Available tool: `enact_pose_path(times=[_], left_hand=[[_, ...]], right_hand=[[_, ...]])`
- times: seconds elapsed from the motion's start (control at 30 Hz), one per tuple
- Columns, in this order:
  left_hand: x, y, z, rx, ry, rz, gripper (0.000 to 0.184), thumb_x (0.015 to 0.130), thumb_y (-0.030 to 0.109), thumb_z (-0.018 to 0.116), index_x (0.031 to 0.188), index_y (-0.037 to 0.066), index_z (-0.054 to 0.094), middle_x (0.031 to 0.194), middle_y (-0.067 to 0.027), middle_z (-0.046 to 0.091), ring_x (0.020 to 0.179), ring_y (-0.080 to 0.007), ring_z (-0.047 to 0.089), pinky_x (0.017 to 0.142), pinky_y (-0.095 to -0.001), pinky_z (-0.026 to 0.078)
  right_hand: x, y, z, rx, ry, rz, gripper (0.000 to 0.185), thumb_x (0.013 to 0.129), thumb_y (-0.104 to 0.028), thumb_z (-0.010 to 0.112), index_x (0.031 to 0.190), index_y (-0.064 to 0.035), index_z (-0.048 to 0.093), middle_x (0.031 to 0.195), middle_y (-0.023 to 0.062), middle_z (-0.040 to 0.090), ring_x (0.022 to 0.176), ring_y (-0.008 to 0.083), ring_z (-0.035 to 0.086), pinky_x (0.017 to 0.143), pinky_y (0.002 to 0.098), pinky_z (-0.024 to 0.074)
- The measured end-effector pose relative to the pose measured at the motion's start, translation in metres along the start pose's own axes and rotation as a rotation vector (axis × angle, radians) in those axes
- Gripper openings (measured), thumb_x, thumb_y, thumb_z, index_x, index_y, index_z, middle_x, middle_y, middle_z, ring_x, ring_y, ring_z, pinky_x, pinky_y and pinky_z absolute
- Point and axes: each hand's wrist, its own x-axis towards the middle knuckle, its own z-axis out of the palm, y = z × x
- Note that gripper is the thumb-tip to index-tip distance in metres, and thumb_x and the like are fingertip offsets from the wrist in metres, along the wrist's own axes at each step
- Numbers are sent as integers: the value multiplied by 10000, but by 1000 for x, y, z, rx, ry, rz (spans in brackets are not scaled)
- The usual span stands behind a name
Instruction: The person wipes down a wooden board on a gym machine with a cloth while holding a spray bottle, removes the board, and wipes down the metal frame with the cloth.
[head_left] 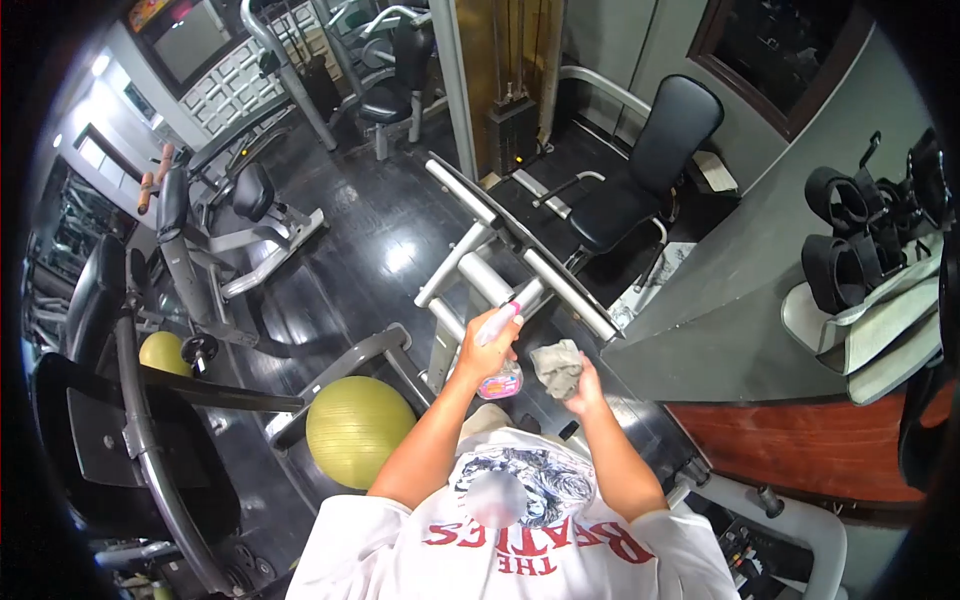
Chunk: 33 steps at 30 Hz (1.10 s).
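Observation:
My left hand (484, 350) is closed round the neck of a spray bottle (501, 383), a clear one with a pink label and a pink-and-white head. A crumpled grey cloth (557, 368) is gripped in my right hand (586, 387), a short way to the right of the bottle and apart from it. Just beyond both hands stands a grey metal gym frame with a padded-looking roller (486, 280) and silver bars (570, 294). Neither the bottle nor the cloth visibly touches the frame.
A yellow-green exercise ball (361, 432) rests on the floor to my left, beside a grey machine frame. Ahead is a black seat with a backrest (676, 135). Black straps (838, 272) hang on the right wall above a reddish wooden panel (790, 450). More machines stand at left.

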Motion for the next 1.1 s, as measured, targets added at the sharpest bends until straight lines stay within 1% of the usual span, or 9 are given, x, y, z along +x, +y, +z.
enact_pose_path(times=[0.3,0.47,0.6,0.63,0.73,0.77,0.9,1.03,1.1], left_hand=[[-15,35,-37,152,-13,136,302,917,292,629,852,-2,610,669,-40,571,516,-115,588,471,-280,481],[-23,36,-55,187,-72,35,327,905,315,657,834,-1,617,687,-49,593,544,-117,608,482,-275,494],[-25,30,-65,223,-12,-22,322,893,315,680,835,4,623,688,-48,602,557,-119,616,492,-272,500],[-27,30,-67,208,-11,-36,314,892,309,681,839,5,625,695,-48,607,559,-119,616,496,-271,501],[-36,29,-78,158,-16,-71,291,893,293,679,852,9,630,717,-50,620,562,-121,617,507,-270,504],[-38,24,-82,135,-20,-71,284,894,288,677,856,10,631,724,-51,625,562,-122,617,510,-272,505],[-46,17,-95,39,31,-71,257,901,268,665,864,16,631,739,-53,638,559,-128,615,513,-284,507],[-53,9,-103,33,73,-116,270,906,277,659,868,11,632,743,-60,643,553,-132,608,514,-290,511],[-54,8,-104,21,79,-105,281,905,287,660,866,11,632,746,-62,645,549,-133,605,512,-290,510]], right_hand=[[79,25,46,5,105,56,506,1037,-449,276,1231,-91,576,1201,91,633,1114,278,610,979,460,482],[99,30,53,89,142,29,516,1037,-464,265,1256,-100,558,1221,98,623,1120,302,606,977,489,478],[126,22,65,106,230,-43,479,1031,-462,313,1170,-96,589,1129,94,648,1041,299,626,917,516,495],[132,17,72,140,282,-84,380,1014,-402,401,1096,-89,601,1032,93,655,950,290,642,852,509,511],[143,-5,92,83,369,-73,277,971,-313,467,1051,-84,601,960,87,649,882,283,646,793,508,517],[138,-10,100,73,395,-71,203,931,-232,494,1020,-83,600,917,77,642,853,267,647,749,482,528],[111,-9,120,47,422,-258,154,931,-168,534,1018,-62,603,937,68,642,834,230,652,715,390,541],[107,-6,125,60,383,-438,177,950,-132,552,1082,-23,599,1005,84,645,851,211,653,752,366,539],[104,7,118,-161,308,-533,208,956,-122,553,1132,-21,601,1029,76,642,873,205,650,773,353,536]])
